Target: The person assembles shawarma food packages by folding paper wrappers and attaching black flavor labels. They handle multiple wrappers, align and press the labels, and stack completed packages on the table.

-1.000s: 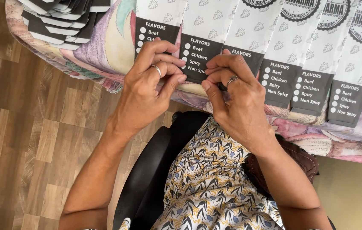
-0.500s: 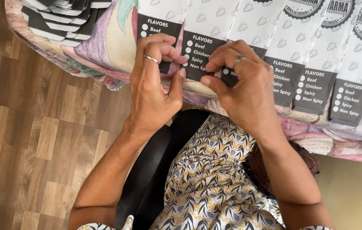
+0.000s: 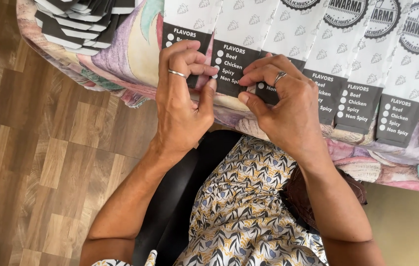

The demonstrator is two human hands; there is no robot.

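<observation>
While both hands were bunched together over one sleeve half a second ago, the left hand (image 3: 182, 101) has now slid a little leftward, its fingers curled and thumb pressed near the dark lower edge of a white paper food sleeve with a black printed band (image 3: 232, 54); it pinches that edge lightly rather than grasping it. Close beside it, the right hand (image 3: 288, 106) curls its ringed fingers over the neighbouring sleeve's (image 3: 273, 91) black band, thumb tucked beneath. The hands look to be separating or aligning overlapped sleeves. Further sleeves (image 3: 367, 74) fan out to the right across a pastel patterned cloth (image 3: 120, 59); a dark stack of folded sleeves (image 3: 79, 22) sits upper left. Overlapping edges crowd the fingers.
</observation>
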